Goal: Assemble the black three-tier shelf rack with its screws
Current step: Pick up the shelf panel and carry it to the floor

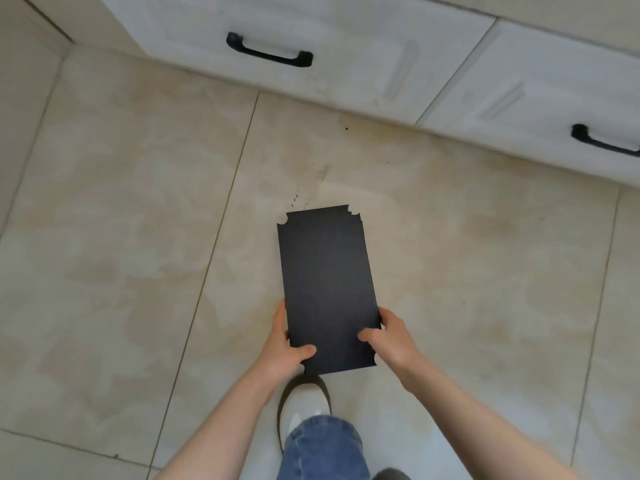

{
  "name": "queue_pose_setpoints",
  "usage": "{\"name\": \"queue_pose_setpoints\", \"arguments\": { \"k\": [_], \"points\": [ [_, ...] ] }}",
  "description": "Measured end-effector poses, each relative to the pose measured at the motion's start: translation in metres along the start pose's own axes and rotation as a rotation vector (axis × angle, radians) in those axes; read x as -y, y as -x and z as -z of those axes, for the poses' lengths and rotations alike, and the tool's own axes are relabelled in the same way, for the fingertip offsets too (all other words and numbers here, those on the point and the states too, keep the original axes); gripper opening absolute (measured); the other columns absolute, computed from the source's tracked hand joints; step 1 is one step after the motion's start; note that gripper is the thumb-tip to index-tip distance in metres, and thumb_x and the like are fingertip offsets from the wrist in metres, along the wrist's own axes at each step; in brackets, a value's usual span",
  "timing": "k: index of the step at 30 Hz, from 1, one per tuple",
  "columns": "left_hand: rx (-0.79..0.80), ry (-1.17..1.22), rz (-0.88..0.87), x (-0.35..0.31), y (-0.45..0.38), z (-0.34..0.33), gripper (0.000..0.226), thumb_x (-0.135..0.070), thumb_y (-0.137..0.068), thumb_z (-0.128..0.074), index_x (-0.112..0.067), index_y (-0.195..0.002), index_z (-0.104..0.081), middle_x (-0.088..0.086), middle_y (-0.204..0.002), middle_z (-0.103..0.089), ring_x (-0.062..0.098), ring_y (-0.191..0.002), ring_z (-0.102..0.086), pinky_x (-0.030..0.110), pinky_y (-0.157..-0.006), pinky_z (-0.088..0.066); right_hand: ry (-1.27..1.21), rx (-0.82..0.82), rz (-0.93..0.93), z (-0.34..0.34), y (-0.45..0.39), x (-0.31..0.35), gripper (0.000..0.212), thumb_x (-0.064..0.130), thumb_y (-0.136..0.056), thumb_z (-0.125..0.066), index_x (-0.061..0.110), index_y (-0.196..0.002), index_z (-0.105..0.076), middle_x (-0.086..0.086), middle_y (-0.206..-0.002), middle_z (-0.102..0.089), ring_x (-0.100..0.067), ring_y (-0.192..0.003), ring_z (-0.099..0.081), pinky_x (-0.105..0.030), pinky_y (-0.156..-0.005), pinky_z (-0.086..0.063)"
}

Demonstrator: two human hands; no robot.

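Observation:
A flat black shelf board [327, 278] with rounded notches cut at its corners is held out in front of me above the tiled floor. My left hand [285, 344] grips its near left edge, thumb on top. My right hand [388, 336] grips the near right edge, thumb lying on the board's top face. A second board edge shows slightly offset at the far right corner, so the boards may be stacked. No screws or posts are in view.
White cabinet drawers [346, 39] with black handles [268, 51] run along the far side. Beige floor tiles [121, 237] spread all round. My foot in a light shoe [304, 407] and a blue jeans leg stand below the board.

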State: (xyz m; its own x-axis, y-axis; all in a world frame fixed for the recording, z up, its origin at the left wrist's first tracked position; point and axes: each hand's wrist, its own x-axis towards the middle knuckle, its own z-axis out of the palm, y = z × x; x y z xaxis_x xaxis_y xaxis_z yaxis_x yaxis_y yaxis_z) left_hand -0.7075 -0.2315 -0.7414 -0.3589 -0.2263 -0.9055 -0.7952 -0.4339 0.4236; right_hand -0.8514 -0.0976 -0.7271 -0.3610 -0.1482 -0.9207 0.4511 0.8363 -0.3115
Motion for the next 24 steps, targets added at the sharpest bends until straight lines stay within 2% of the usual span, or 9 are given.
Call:
{"name": "queue_pose_setpoints", "arguments": {
  "k": [2, 4, 7, 10, 12, 14, 17, 20, 24],
  "points": [
    [-0.01, -0.028, -0.024, 0.005, -0.01, -0.003, 0.09, 0.007, -0.093, -0.064, -0.047, -0.147, -0.016, -0.017, -0.134, -0.044, 0.005, -0.123, -0.042, 0.017, -0.092, -0.045, 0.0, 0.029, -0.019, -0.001, -0.009, -0.005, 0.043, 0.001, -0.084, -0.054, 0.016, -0.124, -0.055, 0.0, -0.118, -0.064, -0.025, -0.107, -0.061, -0.033, -0.081, -0.049],
    [-0.02, -0.033, -0.019, 0.007, -0.019, -0.005, 0.08, 0.004, -0.095, -0.063, -0.049, -0.139, -0.021, -0.023, -0.126, -0.046, 0.0, -0.118, -0.044, 0.023, -0.099, -0.041, -0.005, 0.043, -0.039, -0.003, -0.018, -0.01, 0.046, 0.002, -0.084, -0.054, 0.016, -0.128, -0.054, 0.001, -0.12, -0.064, -0.024, -0.109, -0.06, -0.035, -0.084, -0.05],
    [-0.014, -0.041, 0.003, 0.005, -0.025, -0.003, 0.075, 0.003, -0.097, -0.06, -0.045, -0.143, -0.026, -0.02, -0.126, -0.049, 0.002, -0.115, -0.046, 0.02, -0.095, -0.044, -0.003, 0.021, -0.053, -0.006, -0.026, -0.014, 0.049, 0.003, -0.086, -0.056, 0.016, -0.134, -0.052, 0.0, -0.125, -0.063, -0.024, -0.112, -0.06, -0.042, -0.098, -0.051],
    [-0.002, -0.104, 0.024, -0.002, -0.021, 0.005, 0.072, 0.003, -0.099, -0.055, -0.027, -0.156, -0.026, -0.011, -0.132, -0.047, 0.004, -0.119, -0.043, 0.004, -0.077, -0.045, 0.059, 0.014, -0.054, -0.004, -0.024, -0.01, 0.051, 0.005, -0.092, -0.051, 0.013, -0.142, -0.046, -0.003, -0.133, -0.058, -0.025, -0.116, -0.058, -0.039, -0.098, -0.049],
    [-0.026, -0.181, 0.049, -0.006, -0.01, 0.011, 0.065, 0.001, -0.1, -0.053, -0.023, -0.156, -0.029, -0.005, -0.14, -0.051, 0.006, -0.117, -0.045, 0.01, -0.083, -0.042, 0.142, -0.027, -0.064, -0.001, -0.013, -0.003, 0.056, 0.008, -0.095, -0.048, 0.011, -0.15, -0.034, -0.007, -0.147, -0.048, -0.029, -0.128, -0.05, -0.032, -0.097, -0.043],
    [-0.032, -0.244, 0.057, -0.012, 0.008, 0.017, 0.061, 0.001, -0.099, -0.052, -0.018, -0.154, -0.035, 0.005, -0.144, -0.054, 0.009, -0.116, -0.049, 0.015, -0.089, -0.038, 0.192, -0.07, -0.079, 0.001, 0.003, 0.004, 0.058, 0.011, -0.097, -0.047, 0.006, -0.152, -0.028, -0.011, -0.15, -0.043, -0.03, -0.133, -0.046, -0.029, -0.093, -0.039],
    [-0.013, -0.324, 0.065, -0.028, 0.043, 0.026, 0.056, -0.004, -0.098, -0.056, -0.013, -0.151, -0.04, 0.012, -0.141, -0.057, 0.018, -0.125, -0.053, 0.016, -0.093, -0.037, 0.249, -0.079, -0.045, 0.002, 0.037, 0.017, 0.046, 0.01, -0.096, -0.046, 0.005, -0.142, -0.041, -0.012, -0.14, -0.053, -0.028, -0.118, -0.055, -0.025, -0.081, -0.037],
    [-0.033, -0.332, 0.052, -0.051, 0.082, 0.033, 0.048, -0.007, -0.098, -0.057, -0.012, -0.145, -0.048, 0.012, -0.132, -0.063, 0.021, -0.117, -0.059, 0.024, -0.094, -0.043, 0.299, -0.067, 0.044, 0.001, 0.08, 0.036, 0.048, 0.009, -0.098, -0.047, 0.006, -0.145, -0.04, -0.01, -0.144, -0.051, -0.026, -0.126, -0.053, -0.026, -0.094, -0.041],
    [-0.073, -0.344, -0.035, -0.079, 0.145, 0.036, 0.039, -0.011, -0.103, -0.051, -0.017, -0.141, -0.053, 0.0, -0.117, -0.064, 0.011, -0.107, -0.057, 0.017, -0.09, -0.038, 0.476, -0.056, 0.235, 0.007, 0.148, 0.073, 0.048, 0.015, -0.101, -0.044, 0.011, -0.148, -0.037, -0.007, -0.145, -0.051, -0.022, -0.131, -0.05, -0.026, -0.103, -0.037]
  ]
}}
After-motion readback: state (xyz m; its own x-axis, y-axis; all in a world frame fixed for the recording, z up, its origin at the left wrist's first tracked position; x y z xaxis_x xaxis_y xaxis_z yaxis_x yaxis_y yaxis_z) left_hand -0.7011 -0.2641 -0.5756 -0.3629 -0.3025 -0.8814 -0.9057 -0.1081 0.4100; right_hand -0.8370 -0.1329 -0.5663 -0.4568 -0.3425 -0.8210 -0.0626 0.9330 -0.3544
